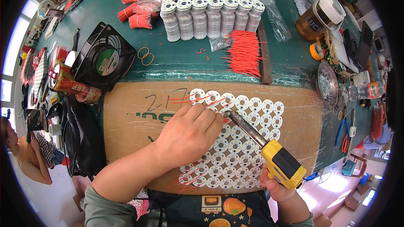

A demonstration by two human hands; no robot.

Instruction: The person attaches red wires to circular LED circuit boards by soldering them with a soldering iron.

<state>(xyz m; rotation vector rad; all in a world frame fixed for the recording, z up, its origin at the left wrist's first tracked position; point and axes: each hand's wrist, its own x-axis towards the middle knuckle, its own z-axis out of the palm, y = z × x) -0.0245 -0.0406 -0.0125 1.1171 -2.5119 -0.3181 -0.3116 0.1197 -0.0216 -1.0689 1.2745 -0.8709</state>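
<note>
My right hand (278,188) is wrapped around the handle of a yellow and black soldering gun (283,163), whose dark metal tip points up and left. Just left of that tip, my left hand (189,132) is closed in a pinch, with short red wires (226,120) showing at its fingertips. Under both hands lie rows of white ring-shaped LED circuit boards (242,102) on a brown cardboard sheet (126,143). Red wires run from some boards in the top row and at the lower left. My left hand hides part of the middle rows.
Tall stacks of ring boards (193,17) stand at the back, beside a pile of red wires (244,52) and a bar (265,54). A black fan (103,56) and a can (67,80) are left; a lidded cup (320,14), metal dish (327,85) and pliers (345,136) right.
</note>
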